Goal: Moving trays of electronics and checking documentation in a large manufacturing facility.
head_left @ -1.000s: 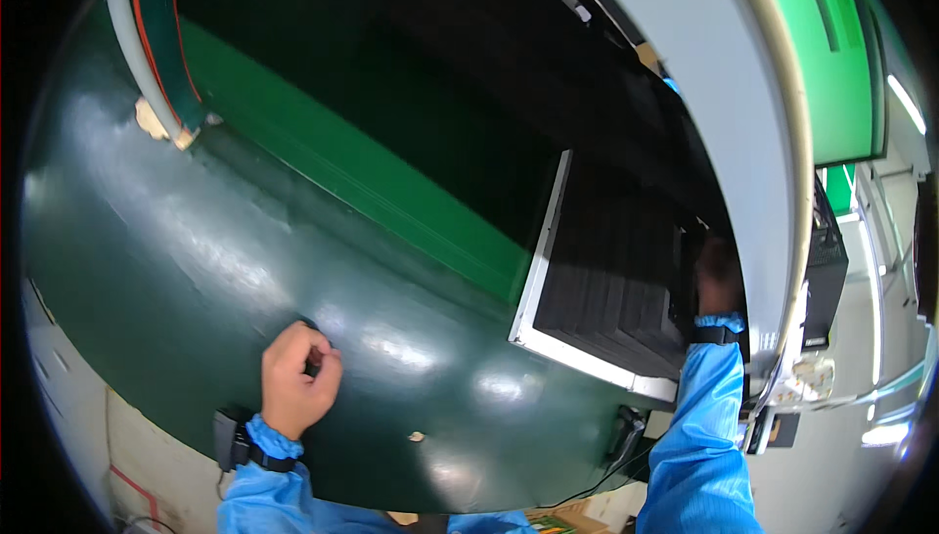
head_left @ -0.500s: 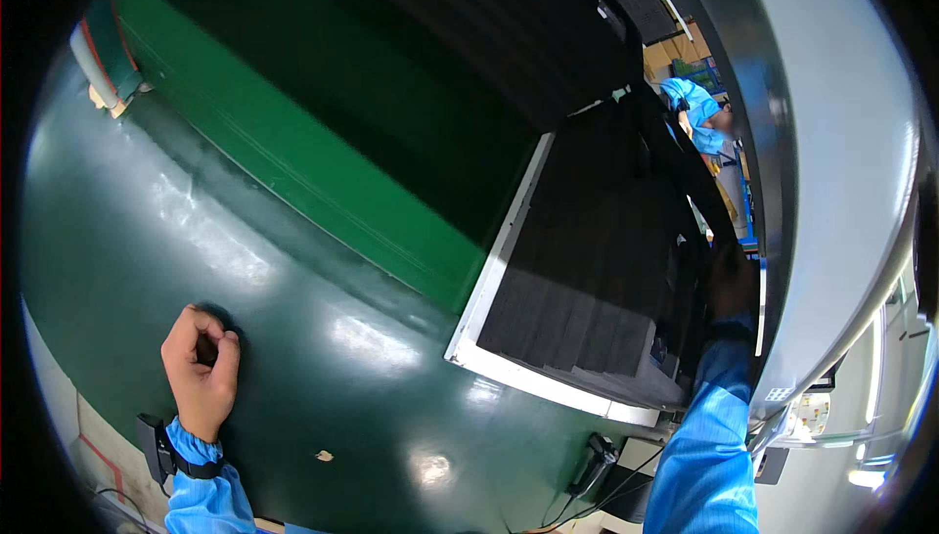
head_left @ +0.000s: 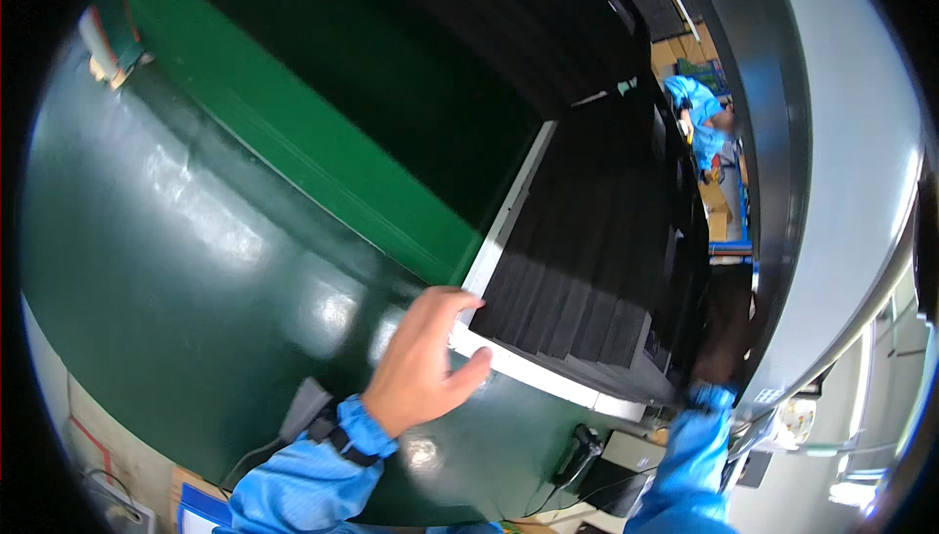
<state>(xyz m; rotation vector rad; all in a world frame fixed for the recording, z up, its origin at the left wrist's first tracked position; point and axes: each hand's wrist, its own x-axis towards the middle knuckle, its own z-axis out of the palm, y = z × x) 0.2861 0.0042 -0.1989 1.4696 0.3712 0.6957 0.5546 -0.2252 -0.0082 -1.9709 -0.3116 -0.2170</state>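
Note:
My left hand (head_left: 425, 363) is open over the table, its thumb and fingers spread apart. The fingertips are at the corner of a white edge strip (head_left: 509, 356) that borders a pack of black layered slabs (head_left: 577, 289). Whether they touch the strip I cannot tell. My right hand (head_left: 722, 338) is in deep shadow at the right side of the slabs, beside the dark rim of a large pale grey panel (head_left: 851, 143). Its fingers are dark and blurred, and any grip is hidden.
A green glossy tabletop (head_left: 205, 270) spreads to the left, with a green upright board (head_left: 293, 133) behind it. A black handheld device (head_left: 577, 456) with a cable lies near the front edge. Far right, another person in a blue sleeve (head_left: 696, 109) works near cardboard boxes (head_left: 719, 211).
My left hand has moved right across the table to the white strip's corner, its fingers opening from a curl. My right hand has shifted slightly down and left along the slabs.

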